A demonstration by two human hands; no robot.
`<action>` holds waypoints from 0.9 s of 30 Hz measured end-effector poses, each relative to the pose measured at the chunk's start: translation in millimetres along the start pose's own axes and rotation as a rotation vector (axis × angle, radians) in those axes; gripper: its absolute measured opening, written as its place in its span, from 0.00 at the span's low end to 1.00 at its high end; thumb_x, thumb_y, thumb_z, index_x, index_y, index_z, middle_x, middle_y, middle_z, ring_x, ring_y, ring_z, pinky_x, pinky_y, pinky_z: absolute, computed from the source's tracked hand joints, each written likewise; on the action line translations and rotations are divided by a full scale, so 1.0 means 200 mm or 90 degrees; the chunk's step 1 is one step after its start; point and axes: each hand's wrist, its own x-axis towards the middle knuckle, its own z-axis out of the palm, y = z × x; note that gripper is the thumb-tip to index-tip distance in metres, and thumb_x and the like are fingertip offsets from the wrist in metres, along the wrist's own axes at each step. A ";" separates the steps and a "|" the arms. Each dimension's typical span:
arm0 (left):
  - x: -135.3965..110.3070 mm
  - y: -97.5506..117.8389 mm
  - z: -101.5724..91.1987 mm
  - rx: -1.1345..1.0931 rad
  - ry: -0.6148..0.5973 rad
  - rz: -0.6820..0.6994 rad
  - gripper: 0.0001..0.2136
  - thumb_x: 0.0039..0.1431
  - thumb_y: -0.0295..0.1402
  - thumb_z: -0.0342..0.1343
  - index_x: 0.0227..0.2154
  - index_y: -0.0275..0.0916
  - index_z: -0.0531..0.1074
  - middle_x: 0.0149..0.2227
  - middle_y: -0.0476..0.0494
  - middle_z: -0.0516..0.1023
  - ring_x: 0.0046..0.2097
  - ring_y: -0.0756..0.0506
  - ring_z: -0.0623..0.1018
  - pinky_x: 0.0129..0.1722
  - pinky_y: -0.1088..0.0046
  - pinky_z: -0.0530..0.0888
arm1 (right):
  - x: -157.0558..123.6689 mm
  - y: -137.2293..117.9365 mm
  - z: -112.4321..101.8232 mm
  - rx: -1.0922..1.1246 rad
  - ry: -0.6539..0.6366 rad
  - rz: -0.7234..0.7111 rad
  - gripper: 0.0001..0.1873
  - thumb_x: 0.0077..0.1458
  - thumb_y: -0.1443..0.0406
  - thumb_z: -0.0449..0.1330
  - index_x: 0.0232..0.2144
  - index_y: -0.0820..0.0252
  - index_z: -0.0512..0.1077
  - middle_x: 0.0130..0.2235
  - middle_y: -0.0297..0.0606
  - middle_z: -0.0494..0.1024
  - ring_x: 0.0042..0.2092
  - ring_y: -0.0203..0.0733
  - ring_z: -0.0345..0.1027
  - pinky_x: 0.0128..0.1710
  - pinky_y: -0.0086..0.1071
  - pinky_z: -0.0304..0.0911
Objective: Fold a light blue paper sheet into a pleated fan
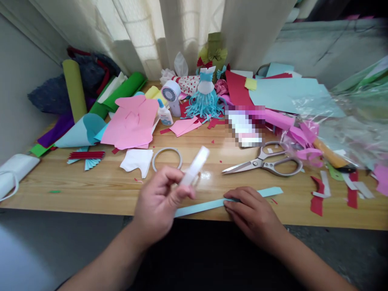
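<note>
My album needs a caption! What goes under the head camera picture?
Left hand holds a blurred white object, right hand presses a light-blue paper strip onto a wooden table.

The only view comes from a camera worn on the person's head, looking forward and down across a light wooden tabletop [100, 182] toward a cream curtain [188, 32] along the top of the frame. It sits close above the work: the bare left hand [159, 206] and bare right hand [251, 214] occupy the lower middle, with forearms entering from the bottom edge. A pale grey wall [27, 89] runs down the upper left.
</note>
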 end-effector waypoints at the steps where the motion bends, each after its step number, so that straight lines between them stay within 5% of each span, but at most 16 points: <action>1: -0.04 -0.01 0.05 -0.095 -0.059 -0.067 0.07 0.60 0.39 0.53 0.31 0.41 0.67 0.27 0.50 0.75 0.32 0.47 0.75 0.36 0.70 0.70 | 0.00 0.00 0.00 0.013 -0.005 0.008 0.09 0.55 0.72 0.56 0.37 0.60 0.73 0.40 0.43 0.75 0.41 0.44 0.66 0.40 0.40 0.65; 5: -0.09 -0.11 0.18 -0.231 -0.188 -0.194 0.09 0.59 0.38 0.55 0.31 0.38 0.68 0.31 0.46 0.77 0.35 0.48 0.74 0.38 0.73 0.68 | 0.02 -0.02 0.00 0.082 0.036 0.047 0.07 0.55 0.71 0.57 0.37 0.58 0.71 0.39 0.41 0.74 0.41 0.42 0.67 0.39 0.37 0.65; 11: -0.07 -0.17 0.17 -0.245 -0.237 -0.186 0.09 0.59 0.36 0.55 0.30 0.35 0.68 0.28 0.48 0.74 0.32 0.51 0.71 0.35 0.75 0.66 | 0.07 -0.04 -0.02 0.126 0.211 0.132 0.12 0.52 0.70 0.59 0.40 0.58 0.66 0.40 0.42 0.69 0.44 0.44 0.65 0.42 0.39 0.65; 17: -0.08 -0.18 0.18 -0.259 -0.235 -0.162 0.08 0.59 0.35 0.56 0.29 0.36 0.68 0.27 0.50 0.74 0.31 0.52 0.71 0.34 0.77 0.66 | 0.17 -0.07 -0.04 0.060 0.163 -0.008 0.20 0.51 0.74 0.60 0.48 0.58 0.69 0.47 0.46 0.69 0.49 0.47 0.64 0.47 0.43 0.64; 20: -0.10 -0.21 0.19 -0.286 -0.227 -0.125 0.06 0.60 0.33 0.55 0.39 0.40 0.68 0.30 0.50 0.77 0.33 0.52 0.75 0.36 0.76 0.69 | 0.21 -0.05 -0.04 0.092 0.171 -0.050 0.19 0.53 0.76 0.57 0.46 0.57 0.71 0.44 0.45 0.74 0.46 0.44 0.67 0.45 0.42 0.65; 23: -0.11 -0.23 0.20 -0.276 -0.217 -0.052 0.17 0.62 0.32 0.52 0.53 0.50 0.63 0.35 0.51 0.78 0.39 0.51 0.77 0.43 0.72 0.70 | 0.25 -0.02 -0.05 0.120 0.187 -0.070 0.17 0.53 0.76 0.56 0.44 0.58 0.71 0.39 0.42 0.77 0.41 0.41 0.70 0.40 0.37 0.67; 27: -0.12 -0.25 0.19 -0.216 -0.207 0.011 0.20 0.62 0.29 0.53 0.55 0.54 0.64 0.41 0.50 0.79 0.44 0.49 0.78 0.47 0.70 0.72 | 0.32 0.01 -0.10 0.126 0.143 -0.105 0.12 0.54 0.74 0.57 0.40 0.57 0.73 0.36 0.39 0.79 0.38 0.40 0.71 0.38 0.35 0.68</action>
